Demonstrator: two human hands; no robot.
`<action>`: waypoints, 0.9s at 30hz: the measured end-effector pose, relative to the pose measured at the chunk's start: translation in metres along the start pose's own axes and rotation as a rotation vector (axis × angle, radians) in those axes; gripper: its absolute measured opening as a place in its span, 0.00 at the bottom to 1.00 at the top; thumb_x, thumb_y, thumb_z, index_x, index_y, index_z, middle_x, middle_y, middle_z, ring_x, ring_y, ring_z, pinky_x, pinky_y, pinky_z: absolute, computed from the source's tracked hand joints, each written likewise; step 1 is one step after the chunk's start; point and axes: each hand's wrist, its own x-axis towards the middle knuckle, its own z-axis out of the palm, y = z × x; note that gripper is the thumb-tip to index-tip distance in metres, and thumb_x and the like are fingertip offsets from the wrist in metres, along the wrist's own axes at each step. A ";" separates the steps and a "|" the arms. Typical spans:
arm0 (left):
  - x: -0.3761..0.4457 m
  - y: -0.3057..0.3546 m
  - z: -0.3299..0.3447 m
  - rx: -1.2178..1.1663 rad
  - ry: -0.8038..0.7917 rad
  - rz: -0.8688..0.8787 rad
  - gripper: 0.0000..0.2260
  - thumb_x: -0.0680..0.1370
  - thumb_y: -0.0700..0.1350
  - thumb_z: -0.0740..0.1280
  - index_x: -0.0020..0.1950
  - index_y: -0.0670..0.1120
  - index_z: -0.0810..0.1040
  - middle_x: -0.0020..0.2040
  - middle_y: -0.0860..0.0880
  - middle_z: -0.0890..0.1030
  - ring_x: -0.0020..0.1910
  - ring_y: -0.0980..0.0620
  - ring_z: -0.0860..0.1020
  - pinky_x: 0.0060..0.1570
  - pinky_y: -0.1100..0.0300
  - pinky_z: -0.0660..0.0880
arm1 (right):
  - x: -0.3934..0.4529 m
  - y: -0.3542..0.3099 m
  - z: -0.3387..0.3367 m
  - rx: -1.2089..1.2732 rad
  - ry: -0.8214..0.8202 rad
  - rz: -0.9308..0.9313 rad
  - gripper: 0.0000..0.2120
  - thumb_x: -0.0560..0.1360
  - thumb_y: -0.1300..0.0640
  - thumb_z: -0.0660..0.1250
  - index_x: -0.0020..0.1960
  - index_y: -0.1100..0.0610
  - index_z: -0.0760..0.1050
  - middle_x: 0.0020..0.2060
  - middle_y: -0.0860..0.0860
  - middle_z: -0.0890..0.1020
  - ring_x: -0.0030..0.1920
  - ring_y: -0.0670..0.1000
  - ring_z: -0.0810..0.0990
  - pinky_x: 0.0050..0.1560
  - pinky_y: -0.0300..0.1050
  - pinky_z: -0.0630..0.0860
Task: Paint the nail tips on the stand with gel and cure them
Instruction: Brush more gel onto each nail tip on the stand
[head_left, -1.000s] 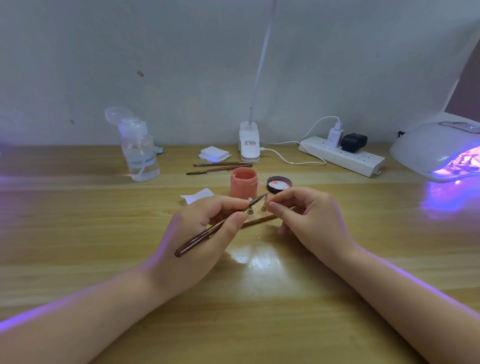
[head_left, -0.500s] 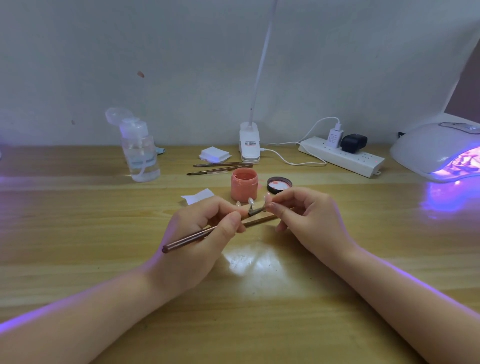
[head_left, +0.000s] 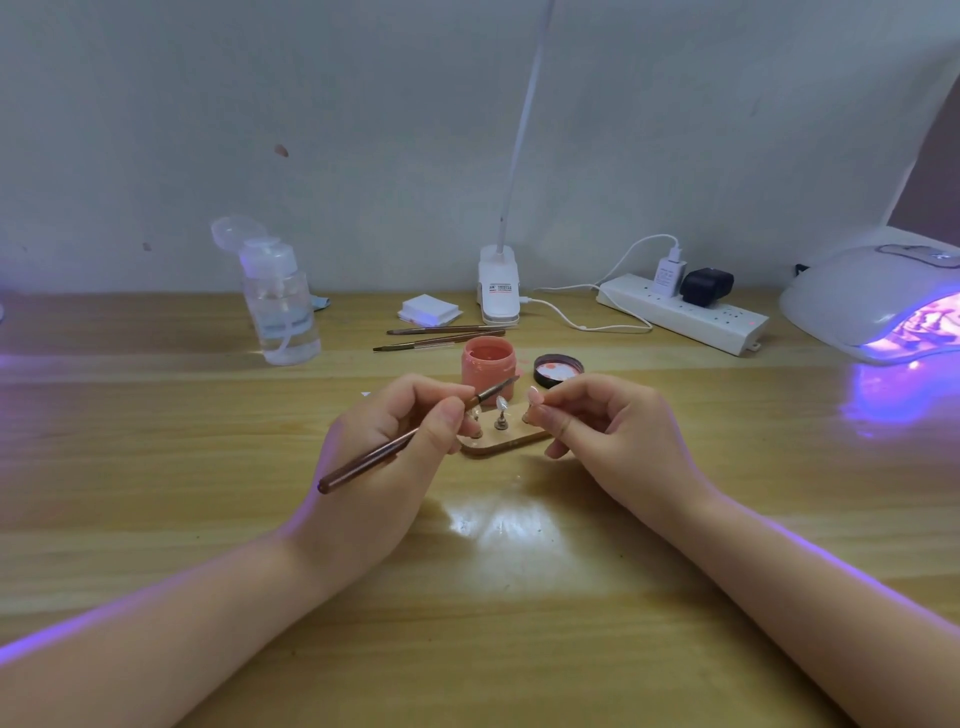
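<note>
Wooden flat stand (head_left: 501, 446) carrying small clear nail tips on pegs (head_left: 501, 410) is lying mid-table before the open coral gel jar (head_left: 489, 371); the painting step appears to be in hand. Left hand (head_left: 382, 457) is gripping a slim brown brush (head_left: 410, 439), bristles hovering over the tips; right hand (head_left: 605, 431) is pinching the rightmost tip's peg. Next move likely calls for a light stroke. Glowing white curing lamp (head_left: 878, 301) is standing far right, with open tabletop between, near the edge
</note>
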 end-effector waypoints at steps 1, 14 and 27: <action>-0.001 0.000 0.000 -0.001 -0.014 0.003 0.09 0.74 0.56 0.65 0.49 0.56 0.82 0.43 0.53 0.85 0.43 0.57 0.81 0.46 0.66 0.76 | 0.000 0.000 0.000 -0.004 0.006 0.002 0.02 0.72 0.61 0.74 0.44 0.56 0.83 0.39 0.54 0.85 0.32 0.51 0.83 0.42 0.52 0.80; 0.009 0.012 0.000 0.015 0.038 0.047 0.05 0.76 0.44 0.70 0.47 0.54 0.83 0.40 0.53 0.85 0.39 0.57 0.83 0.40 0.68 0.77 | -0.002 -0.001 0.003 -0.175 0.035 -0.069 0.02 0.72 0.59 0.75 0.43 0.54 0.83 0.34 0.48 0.84 0.33 0.50 0.81 0.40 0.49 0.79; 0.118 0.025 0.000 0.555 0.067 -0.172 0.11 0.73 0.44 0.65 0.42 0.37 0.81 0.39 0.39 0.83 0.36 0.44 0.78 0.38 0.49 0.74 | 0.008 -0.015 0.003 -0.409 -0.024 -0.269 0.05 0.70 0.57 0.74 0.37 0.52 0.80 0.28 0.39 0.78 0.27 0.46 0.71 0.32 0.37 0.66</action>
